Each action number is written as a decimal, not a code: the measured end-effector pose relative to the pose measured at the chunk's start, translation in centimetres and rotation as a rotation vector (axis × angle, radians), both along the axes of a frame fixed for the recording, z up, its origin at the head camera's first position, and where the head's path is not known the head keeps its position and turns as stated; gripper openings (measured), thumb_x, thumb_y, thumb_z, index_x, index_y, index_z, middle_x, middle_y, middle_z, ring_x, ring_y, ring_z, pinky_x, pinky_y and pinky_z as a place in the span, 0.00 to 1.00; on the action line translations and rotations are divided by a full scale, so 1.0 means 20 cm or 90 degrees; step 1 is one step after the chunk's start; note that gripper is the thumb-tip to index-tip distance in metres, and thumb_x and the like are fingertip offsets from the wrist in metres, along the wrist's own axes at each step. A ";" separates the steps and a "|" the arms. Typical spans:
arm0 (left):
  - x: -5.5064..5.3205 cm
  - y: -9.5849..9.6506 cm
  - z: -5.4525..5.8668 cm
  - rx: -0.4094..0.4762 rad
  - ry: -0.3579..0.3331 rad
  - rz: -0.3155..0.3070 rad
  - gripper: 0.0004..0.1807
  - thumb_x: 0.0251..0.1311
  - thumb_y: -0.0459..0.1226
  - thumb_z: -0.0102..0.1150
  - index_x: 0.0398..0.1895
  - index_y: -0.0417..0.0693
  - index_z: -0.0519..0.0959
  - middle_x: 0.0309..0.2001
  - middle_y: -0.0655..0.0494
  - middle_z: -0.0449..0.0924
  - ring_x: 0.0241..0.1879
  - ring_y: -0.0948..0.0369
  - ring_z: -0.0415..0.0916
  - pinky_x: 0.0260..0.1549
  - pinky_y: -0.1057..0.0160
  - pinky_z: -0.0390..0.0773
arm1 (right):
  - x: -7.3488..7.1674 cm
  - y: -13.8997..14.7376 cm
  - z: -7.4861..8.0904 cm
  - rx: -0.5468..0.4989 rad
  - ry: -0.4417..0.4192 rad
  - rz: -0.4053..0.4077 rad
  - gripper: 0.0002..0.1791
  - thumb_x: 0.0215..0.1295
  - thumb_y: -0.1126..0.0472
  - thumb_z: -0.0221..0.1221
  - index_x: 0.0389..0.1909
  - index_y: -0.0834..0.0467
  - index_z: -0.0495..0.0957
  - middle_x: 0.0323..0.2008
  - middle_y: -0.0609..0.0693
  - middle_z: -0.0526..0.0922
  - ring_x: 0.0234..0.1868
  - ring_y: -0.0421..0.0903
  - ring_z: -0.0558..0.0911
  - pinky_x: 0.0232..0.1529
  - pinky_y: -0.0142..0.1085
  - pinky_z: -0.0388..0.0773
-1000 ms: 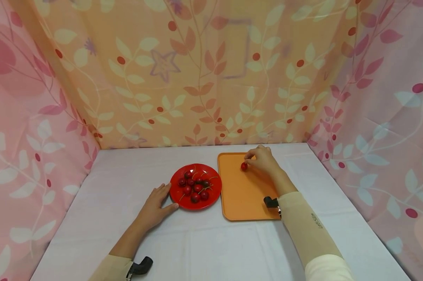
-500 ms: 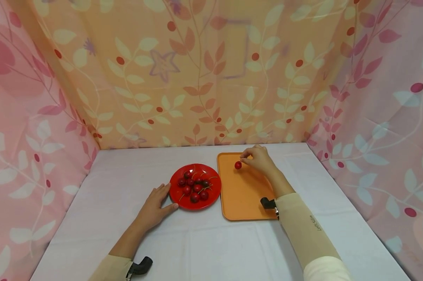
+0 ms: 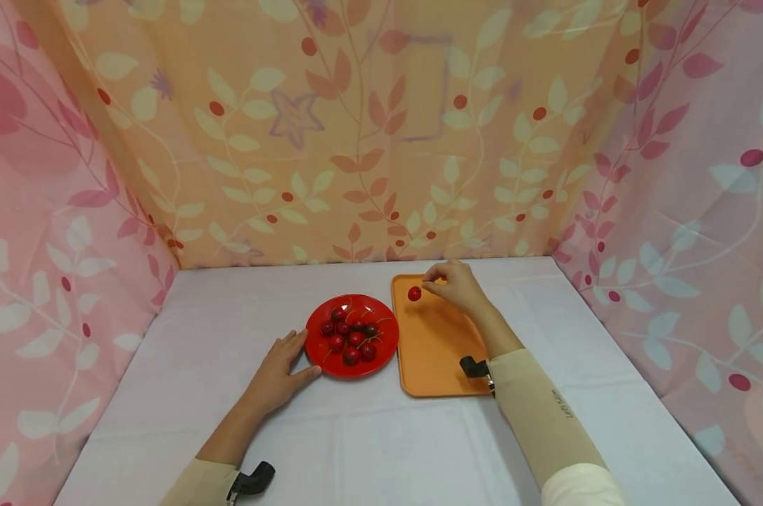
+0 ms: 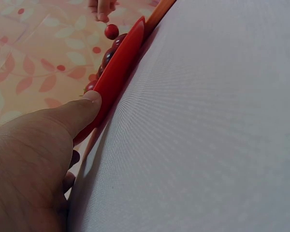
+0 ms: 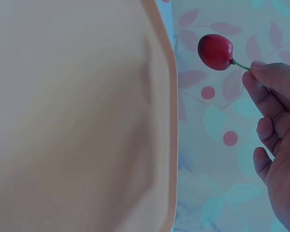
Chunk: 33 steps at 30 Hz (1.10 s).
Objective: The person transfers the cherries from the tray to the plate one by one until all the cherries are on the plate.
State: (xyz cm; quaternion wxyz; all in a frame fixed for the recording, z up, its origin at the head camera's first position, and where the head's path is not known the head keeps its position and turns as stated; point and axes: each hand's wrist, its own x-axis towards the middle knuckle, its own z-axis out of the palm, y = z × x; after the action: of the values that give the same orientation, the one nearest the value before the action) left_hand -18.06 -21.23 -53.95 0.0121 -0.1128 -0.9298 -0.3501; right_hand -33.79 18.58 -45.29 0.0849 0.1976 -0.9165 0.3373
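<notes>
My right hand pinches a red cherry by its thin green stem between thumb and forefinger. The fruit hangs from the fingertips over the far left part of an orange tray. To the tray's left, a red plate bears several dark red cherries, some with stems. My left hand rests at the plate's left rim, thumb and fingers spread along it. In the left wrist view the thumb touches the rim, while the other fingers are mostly hidden.
A white cloth covers the table. Flowered curtains stand behind it and along both sides. The plate sits right against the tray's left edge. Black wrist cameras are worn at both sleeves.
My right hand has carried the cherry left over the tray, toward the plate. The left hand and the plate have stayed in place.
</notes>
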 end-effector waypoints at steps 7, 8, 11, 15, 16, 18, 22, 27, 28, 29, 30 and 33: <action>0.00 0.00 0.01 0.000 0.004 -0.001 0.49 0.61 0.57 0.68 0.81 0.52 0.58 0.78 0.51 0.62 0.81 0.48 0.47 0.78 0.38 0.44 | 0.02 -0.06 0.03 -0.012 -0.015 0.004 0.04 0.63 0.55 0.71 0.35 0.51 0.87 0.38 0.48 0.86 0.53 0.57 0.76 0.54 0.51 0.71; 0.00 0.00 0.01 -0.001 0.003 0.000 0.49 0.61 0.57 0.68 0.81 0.52 0.58 0.78 0.51 0.62 0.81 0.48 0.47 0.78 0.37 0.44 | 0.03 -0.07 0.03 -0.014 -0.016 0.008 0.04 0.63 0.55 0.71 0.35 0.51 0.88 0.37 0.48 0.86 0.52 0.56 0.76 0.54 0.50 0.70; 0.00 0.00 0.01 -0.001 0.003 0.000 0.49 0.61 0.57 0.68 0.81 0.52 0.58 0.78 0.51 0.62 0.81 0.48 0.47 0.78 0.37 0.44 | 0.03 -0.10 0.03 -0.019 -0.023 0.014 0.04 0.63 0.56 0.72 0.35 0.51 0.88 0.36 0.48 0.85 0.45 0.51 0.74 0.50 0.45 0.70; 0.00 0.00 0.02 -0.001 0.004 0.000 0.49 0.61 0.57 0.68 0.81 0.52 0.58 0.78 0.51 0.62 0.81 0.48 0.47 0.78 0.37 0.45 | 0.03 -0.15 0.04 -0.029 -0.021 0.024 0.04 0.63 0.57 0.72 0.34 0.51 0.87 0.36 0.46 0.86 0.43 0.50 0.75 0.48 0.42 0.72; 0.00 0.00 0.02 -0.001 0.005 0.000 0.49 0.61 0.57 0.68 0.81 0.51 0.58 0.78 0.51 0.62 0.81 0.47 0.47 0.78 0.37 0.45 | 0.03 -0.16 0.04 -0.033 -0.020 0.028 0.04 0.63 0.57 0.72 0.34 0.51 0.87 0.36 0.46 0.86 0.44 0.52 0.76 0.49 0.42 0.73; 0.00 0.00 0.02 -0.001 0.008 -0.001 0.49 0.61 0.57 0.68 0.81 0.51 0.59 0.78 0.51 0.62 0.81 0.47 0.47 0.78 0.37 0.45 | 0.03 -0.18 0.05 -0.043 -0.015 0.040 0.03 0.63 0.58 0.72 0.34 0.52 0.87 0.36 0.46 0.87 0.46 0.56 0.78 0.50 0.43 0.75; 0.00 0.00 0.02 0.002 0.017 -0.006 0.49 0.62 0.55 0.69 0.81 0.49 0.59 0.78 0.50 0.62 0.81 0.47 0.48 0.78 0.39 0.44 | 0.02 -0.22 0.04 -0.047 -0.006 0.056 0.03 0.63 0.59 0.72 0.34 0.52 0.87 0.35 0.46 0.87 0.45 0.55 0.78 0.49 0.43 0.76; 0.00 0.00 0.02 0.003 0.018 -0.006 0.49 0.62 0.55 0.69 0.81 0.49 0.59 0.78 0.50 0.62 0.81 0.47 0.48 0.79 0.39 0.44 | 0.02 -0.25 0.02 -0.056 -0.024 0.065 0.03 0.63 0.58 0.71 0.33 0.52 0.88 0.35 0.45 0.86 0.43 0.52 0.76 0.49 0.42 0.74; 0.00 0.00 0.02 0.003 0.016 -0.005 0.49 0.62 0.55 0.69 0.81 0.49 0.59 0.78 0.50 0.62 0.81 0.47 0.48 0.79 0.39 0.44 | 0.01 -0.26 0.01 -0.061 -0.030 0.067 0.03 0.63 0.58 0.72 0.33 0.52 0.88 0.35 0.45 0.86 0.44 0.53 0.76 0.49 0.42 0.74; 0.00 0.00 0.02 0.003 0.014 -0.004 0.49 0.62 0.55 0.69 0.81 0.49 0.59 0.78 0.50 0.62 0.81 0.47 0.48 0.79 0.39 0.44 | 0.01 -0.27 0.00 -0.063 -0.035 0.069 0.03 0.63 0.58 0.72 0.33 0.52 0.88 0.35 0.45 0.86 0.44 0.53 0.76 0.49 0.42 0.74; 0.00 0.00 0.02 0.003 0.012 -0.002 0.49 0.61 0.55 0.69 0.81 0.50 0.59 0.78 0.50 0.62 0.81 0.47 0.48 0.79 0.39 0.44 | 0.01 -0.28 0.00 -0.064 -0.038 0.070 0.03 0.63 0.58 0.72 0.33 0.52 0.88 0.35 0.45 0.86 0.45 0.53 0.77 0.50 0.42 0.75; 0.01 0.00 0.01 0.006 0.008 -0.002 0.49 0.61 0.55 0.69 0.81 0.50 0.59 0.78 0.50 0.62 0.81 0.47 0.48 0.79 0.39 0.44 | 0.02 -0.31 -0.01 -0.065 -0.053 0.073 0.03 0.63 0.57 0.71 0.33 0.51 0.88 0.35 0.44 0.86 0.45 0.51 0.76 0.50 0.42 0.75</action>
State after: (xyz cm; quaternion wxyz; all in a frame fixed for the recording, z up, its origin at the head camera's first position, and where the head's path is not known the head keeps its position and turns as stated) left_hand -17.94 -21.24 -53.68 0.0182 -0.1162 -0.9280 -0.3535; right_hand -33.46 12.39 -45.43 0.0371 0.2310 -0.8879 0.3961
